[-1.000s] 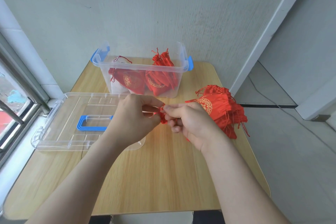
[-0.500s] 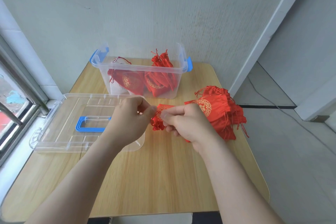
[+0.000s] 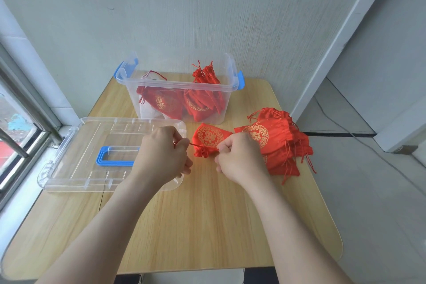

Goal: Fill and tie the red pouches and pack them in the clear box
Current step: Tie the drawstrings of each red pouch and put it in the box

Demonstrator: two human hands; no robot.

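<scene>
Both hands are curled and working on one red pouch (image 3: 208, 139) in the middle of the table (image 3: 207, 226). The left hand (image 3: 163, 152) pinches a red cord (image 3: 193, 144) that runs taut from the pouch's gathered neck. The right hand (image 3: 237, 157) pinches the pouch at the right side of that neck; any cord there is hidden by its fingers. The pouch sits between the two hands, with its neck on the near side and its gold-printed body pointing far, just near of the box. I cannot tell whether it rests on the table or is held just above it.

The clear box (image 3: 179, 85) stands open at the far edge by the wall, with a blue latch at each end. Inside are packed pouches (image 3: 168, 102): one lies over on the left, and several on the right stand with their necks above the rim. A pile (image 3: 279, 143) of flat pouches lies at the right edge, just beside the right hand. The clear lid (image 3: 76, 168) lies flat on the left with its blue handle (image 3: 115, 163) showing. The left hand is over the lid's right end, and the lid's left edge overhangs the table toward the window (image 3: 20, 136).
</scene>
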